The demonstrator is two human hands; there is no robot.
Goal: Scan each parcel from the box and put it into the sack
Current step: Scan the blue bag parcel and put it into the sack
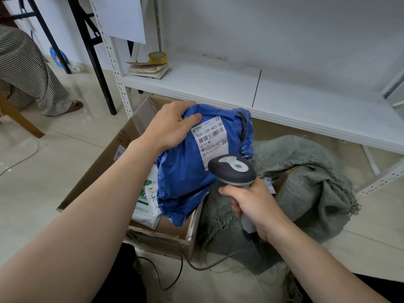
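Observation:
My left hand [169, 125] grips the top of a blue plastic parcel [185, 171] and holds it above the open cardboard box [105, 158]. Its white shipping label [211, 138] with barcodes faces me. My right hand [253, 204] is wrapped around the handle of a grey corded barcode scanner [232, 169], whose head points at the lower edge of the label. White and green parcels [148, 200] lie in the box under the blue one. The grey-green woven sack [306, 182] sits to the right of the box, its mouth open with a parcel partly visible inside.
A white metal shelf [218, 84] runs above the box and sack, holding a tape roll [157, 57] and a stack of papers [148, 69]. A seated person in striped clothing [26, 68] is at far left. The scanner cable [196, 266] trails on the floor.

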